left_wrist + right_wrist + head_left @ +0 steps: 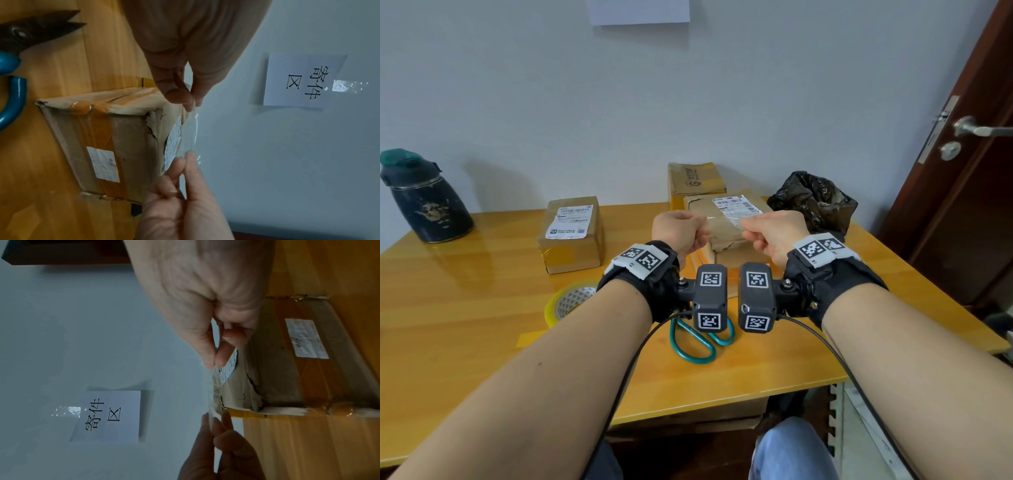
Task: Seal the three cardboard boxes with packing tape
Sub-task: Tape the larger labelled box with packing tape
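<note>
Pale wall and a yellow wooden table (482, 294) frame a torn cardboard box (726, 229) standing right of centre. Above its top, a clear strip of packing tape (192, 129) is stretched between the left hand (681, 229) and right hand (774, 236), each pinching one end between thumb and forefinger, wrists raised, knuckles toward the wall.
</note>
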`<state>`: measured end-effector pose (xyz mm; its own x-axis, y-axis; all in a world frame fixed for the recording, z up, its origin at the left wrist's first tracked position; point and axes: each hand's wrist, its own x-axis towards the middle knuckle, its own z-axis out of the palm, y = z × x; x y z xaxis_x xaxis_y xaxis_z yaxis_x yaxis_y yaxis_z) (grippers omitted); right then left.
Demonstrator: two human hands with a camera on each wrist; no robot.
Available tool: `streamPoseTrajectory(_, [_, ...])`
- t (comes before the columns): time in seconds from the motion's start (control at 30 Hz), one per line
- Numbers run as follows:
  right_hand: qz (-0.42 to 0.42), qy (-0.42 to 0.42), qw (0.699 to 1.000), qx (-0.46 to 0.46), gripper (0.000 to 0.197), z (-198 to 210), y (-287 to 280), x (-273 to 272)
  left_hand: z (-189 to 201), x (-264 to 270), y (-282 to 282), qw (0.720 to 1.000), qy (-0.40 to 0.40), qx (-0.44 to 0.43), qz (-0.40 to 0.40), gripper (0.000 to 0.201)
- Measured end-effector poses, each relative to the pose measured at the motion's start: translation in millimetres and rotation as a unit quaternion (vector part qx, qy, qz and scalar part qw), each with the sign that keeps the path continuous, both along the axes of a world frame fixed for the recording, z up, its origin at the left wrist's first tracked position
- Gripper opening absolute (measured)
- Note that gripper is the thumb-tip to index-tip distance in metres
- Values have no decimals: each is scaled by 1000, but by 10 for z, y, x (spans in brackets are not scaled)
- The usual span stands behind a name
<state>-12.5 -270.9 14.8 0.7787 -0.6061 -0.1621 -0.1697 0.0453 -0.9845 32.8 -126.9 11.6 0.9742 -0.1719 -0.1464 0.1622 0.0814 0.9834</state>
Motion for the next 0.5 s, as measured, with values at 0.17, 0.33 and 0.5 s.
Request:
streamPoseTrajectory(0.17, [-12,-16,1000,20,12,-76,-85,32,4,23,-105,999,14,18,-30,8])
streamPoseTrajectory(0.33, [-13,-15,999,35,11,-118,-130,55,15,31,-146,997,39,36,-55,10])
streamPoseTrajectory(0.5, [-2,-11,1000,26,10,-118,-131,85,4,57,-123,998,39,39,-35,4])
